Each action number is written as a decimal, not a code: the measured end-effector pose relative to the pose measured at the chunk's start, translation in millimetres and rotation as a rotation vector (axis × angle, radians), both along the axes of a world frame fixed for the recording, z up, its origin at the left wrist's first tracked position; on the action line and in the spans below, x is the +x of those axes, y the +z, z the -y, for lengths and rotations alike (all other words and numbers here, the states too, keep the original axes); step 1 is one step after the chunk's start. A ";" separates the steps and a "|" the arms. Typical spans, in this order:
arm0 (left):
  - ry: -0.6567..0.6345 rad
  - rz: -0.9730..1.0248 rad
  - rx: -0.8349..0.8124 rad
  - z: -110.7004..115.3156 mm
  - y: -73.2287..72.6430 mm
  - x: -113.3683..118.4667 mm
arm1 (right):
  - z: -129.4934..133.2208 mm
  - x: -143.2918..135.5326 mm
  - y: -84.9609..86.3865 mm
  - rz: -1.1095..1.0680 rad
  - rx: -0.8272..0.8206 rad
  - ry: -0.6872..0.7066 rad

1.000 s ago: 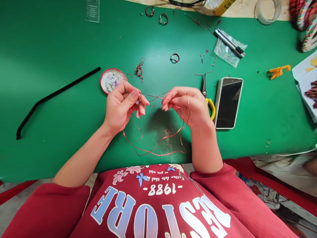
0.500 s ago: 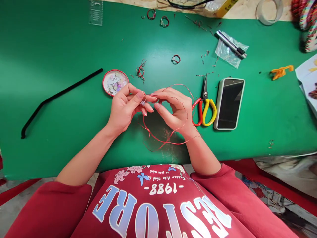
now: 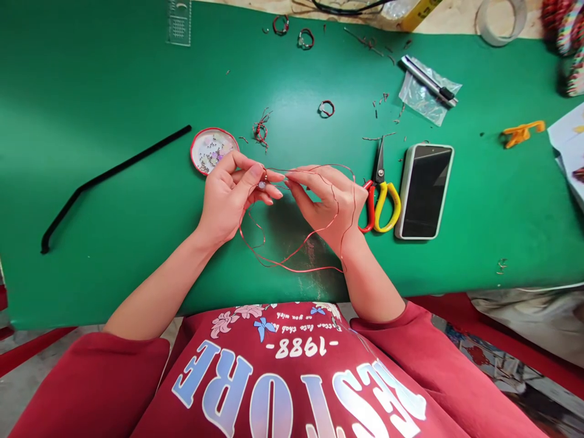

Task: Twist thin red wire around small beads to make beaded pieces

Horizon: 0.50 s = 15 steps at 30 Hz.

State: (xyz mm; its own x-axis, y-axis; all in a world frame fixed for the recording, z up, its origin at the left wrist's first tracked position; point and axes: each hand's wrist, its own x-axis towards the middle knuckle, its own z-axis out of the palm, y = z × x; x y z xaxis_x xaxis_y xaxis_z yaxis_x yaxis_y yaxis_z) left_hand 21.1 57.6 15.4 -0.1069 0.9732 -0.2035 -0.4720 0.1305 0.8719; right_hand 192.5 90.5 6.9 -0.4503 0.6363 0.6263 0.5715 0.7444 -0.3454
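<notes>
Between thumb and forefinger, my left hand (image 3: 230,194) pinches a thin red cord beside a small pale bead (image 3: 261,185). My right hand (image 3: 326,198) pinches a strand of the same red cord (image 3: 314,268) between its thumb and forefinger, a short way to the right. Loose loops of cord hang below both hands and pass over the right hand and wrist. A round red-rimmed dish (image 3: 197,161) of tiny beads sits just behind the left hand. Scissors (image 3: 387,210) with one red and one yellow handle lie close to the right hand.
A phone (image 3: 424,191) lies right of the scissors. A black bent rod (image 3: 114,172) is at left. Finished-looking cord rings (image 3: 326,109) and a tangled red cord piece (image 3: 260,131) lie farther back, near a cutter (image 3: 429,79) on a plastic bag and an orange clip (image 3: 523,133).
My right thumb and forefinger have closed together on the cord, where they were apart before. The right hand has shifted slightly right, and the hanging loops have swung left.
</notes>
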 end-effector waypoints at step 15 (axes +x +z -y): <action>-0.013 0.017 0.016 3.8 1.6 2.5 | 4.2 1.3 3.8 0.307 0.052 -0.138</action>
